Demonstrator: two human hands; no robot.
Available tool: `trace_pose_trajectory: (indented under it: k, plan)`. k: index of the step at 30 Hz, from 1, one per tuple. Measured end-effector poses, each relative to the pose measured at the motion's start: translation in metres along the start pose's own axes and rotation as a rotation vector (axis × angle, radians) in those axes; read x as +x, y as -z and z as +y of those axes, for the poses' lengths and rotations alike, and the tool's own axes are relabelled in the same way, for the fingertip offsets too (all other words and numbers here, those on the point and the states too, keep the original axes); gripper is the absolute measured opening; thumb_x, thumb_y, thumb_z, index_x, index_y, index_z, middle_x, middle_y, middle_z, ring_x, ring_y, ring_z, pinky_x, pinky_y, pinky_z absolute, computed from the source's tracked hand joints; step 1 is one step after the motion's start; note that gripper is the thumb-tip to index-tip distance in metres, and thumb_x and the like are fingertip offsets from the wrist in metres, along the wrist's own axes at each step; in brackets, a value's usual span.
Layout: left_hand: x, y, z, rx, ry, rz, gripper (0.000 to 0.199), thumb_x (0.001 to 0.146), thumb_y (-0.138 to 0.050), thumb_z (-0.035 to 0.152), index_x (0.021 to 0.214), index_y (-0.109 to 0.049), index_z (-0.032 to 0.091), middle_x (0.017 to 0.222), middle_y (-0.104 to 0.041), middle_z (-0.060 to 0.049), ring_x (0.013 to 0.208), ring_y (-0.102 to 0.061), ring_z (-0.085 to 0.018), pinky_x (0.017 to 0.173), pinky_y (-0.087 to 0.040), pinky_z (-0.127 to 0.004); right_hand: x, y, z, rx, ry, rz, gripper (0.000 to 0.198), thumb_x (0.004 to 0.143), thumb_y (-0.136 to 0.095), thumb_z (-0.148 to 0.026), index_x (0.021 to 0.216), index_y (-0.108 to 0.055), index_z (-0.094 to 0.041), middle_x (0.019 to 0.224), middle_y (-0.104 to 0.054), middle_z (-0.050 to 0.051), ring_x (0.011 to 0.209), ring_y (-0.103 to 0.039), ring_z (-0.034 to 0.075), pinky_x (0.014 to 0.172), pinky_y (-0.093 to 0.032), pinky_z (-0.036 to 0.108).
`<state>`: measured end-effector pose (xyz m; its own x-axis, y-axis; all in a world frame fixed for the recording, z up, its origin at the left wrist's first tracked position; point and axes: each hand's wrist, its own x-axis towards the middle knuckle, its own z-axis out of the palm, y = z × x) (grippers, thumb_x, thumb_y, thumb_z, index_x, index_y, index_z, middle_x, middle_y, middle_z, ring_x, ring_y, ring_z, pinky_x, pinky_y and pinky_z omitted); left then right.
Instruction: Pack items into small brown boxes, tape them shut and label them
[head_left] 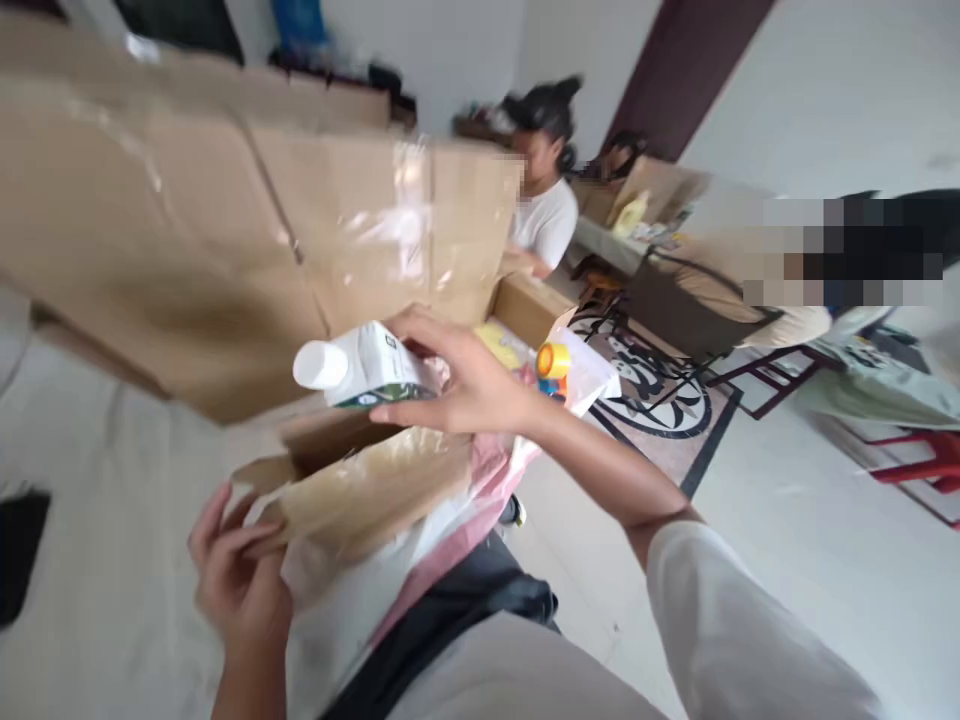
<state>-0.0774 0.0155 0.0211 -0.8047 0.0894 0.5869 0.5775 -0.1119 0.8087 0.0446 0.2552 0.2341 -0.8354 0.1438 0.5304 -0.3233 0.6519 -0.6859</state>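
Note:
My right hand (461, 375) grips a white carton (360, 368) with a white screw cap and a green band, held tilted on its side above a small open cardboard box (352, 490). My left hand (236, 575) holds the near flap of that box at its lower left corner. A pink and white plastic bag (480, 480) hangs around the box's right side. A large taped cardboard box (225, 230) stands right behind the carton.
A tape dispenser with an orange roll (553, 362) lies by another open box (529, 305). A person in a white shirt (544, 215) sits at the back among more boxes. Another person (862, 250) sits at the right. Red stool legs (919, 465) stand on the pale floor.

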Motion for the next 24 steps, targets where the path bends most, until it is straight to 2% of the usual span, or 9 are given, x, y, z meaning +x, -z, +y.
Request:
trace_pose_trajectory:
  k: [2,5,8,10,14,19,22,24]
  plan:
    - [-0.014,0.014,-0.009,0.103,-0.065,-0.136,0.013,0.077,-0.073,0.018,0.08,-0.062,0.022,0.151,-0.05,0.001,0.124,-0.062,-0.03,0.103,-0.055,-0.051,0.012,-0.018,0.002,-0.103,0.018,-0.19,0.045,0.08,-0.078,-0.034,0.115,-0.056,-0.014,0.111,-0.058,0.005,0.101,-0.056,0.018,0.091,-0.045,0.029]
    - [-0.009,0.031,-0.013,0.355,-0.232,-0.395,0.021,0.081,-0.062,0.011,0.096,-0.061,0.026,0.144,-0.057,-0.001,0.119,-0.061,-0.029,0.096,-0.055,-0.051,0.011,-0.046,0.01,-0.245,0.013,-0.46,0.043,0.085,-0.072,-0.031,0.119,-0.054,-0.012,0.115,-0.06,0.007,0.103,-0.057,0.019,0.089,-0.044,0.028]
    - [0.0,0.04,-0.006,0.483,-0.308,-0.579,0.044,0.074,-0.056,0.01,0.116,-0.056,0.022,0.133,-0.065,-0.011,0.113,-0.061,-0.031,0.095,-0.053,-0.049,-0.001,-0.069,0.021,-0.436,-0.083,-0.668,0.033,0.085,-0.071,-0.034,0.105,-0.058,-0.011,0.102,-0.063,0.007,0.089,-0.058,0.02,0.072,-0.041,0.027]
    - [0.001,0.041,-0.001,0.543,-0.303,-0.644,0.063,0.07,-0.053,0.009,0.132,-0.05,0.019,0.131,-0.066,-0.012,0.113,-0.061,-0.031,0.095,-0.052,-0.047,-0.005,-0.078,0.028,-0.496,-0.196,-0.776,0.03,0.084,-0.071,-0.039,0.094,-0.059,-0.013,0.092,-0.064,0.006,0.078,-0.056,0.018,0.063,-0.036,0.026]
    - [-0.005,0.041,0.005,0.678,-0.299,-0.684,0.071,0.076,-0.049,0.006,0.145,-0.044,0.023,0.134,-0.066,-0.007,0.109,-0.059,-0.028,0.094,-0.05,-0.043,-0.003,-0.075,0.033,-0.458,-0.366,-0.846,0.03,0.083,-0.069,-0.044,0.088,-0.058,-0.016,0.081,-0.062,0.002,0.068,-0.052,0.014,0.058,-0.031,0.024]
    - [-0.014,0.043,0.009,0.747,-0.218,-0.672,0.069,0.08,-0.047,0.006,0.147,-0.045,0.025,0.141,-0.063,-0.004,0.108,-0.057,-0.029,0.091,-0.048,-0.044,-0.005,-0.058,0.028,-0.354,-0.513,-0.89,0.027,0.084,-0.069,-0.041,0.091,-0.061,-0.016,0.081,-0.062,-0.003,0.066,-0.053,0.011,0.058,-0.033,0.022]
    - [-0.019,0.043,0.012,0.736,-0.165,-0.696,0.064,0.079,-0.047,0.005,0.141,-0.05,0.022,0.14,-0.064,-0.004,0.112,-0.057,-0.03,0.091,-0.048,-0.044,-0.014,-0.053,0.02,-0.37,-0.504,-0.913,0.031,0.085,-0.07,-0.041,0.101,-0.062,-0.017,0.084,-0.064,-0.003,0.069,-0.058,0.013,0.059,-0.036,0.022]
    - [-0.021,0.043,0.015,0.735,-0.151,-0.711,0.06,0.079,-0.047,0.005,0.137,-0.052,0.02,0.135,-0.067,-0.004,0.112,-0.057,-0.03,0.09,-0.048,-0.044,-0.02,-0.054,0.016,-0.543,-0.436,-0.905,0.032,0.085,-0.071,-0.038,0.106,-0.062,-0.016,0.09,-0.067,0.002,0.077,-0.063,0.018,0.062,-0.04,0.024]
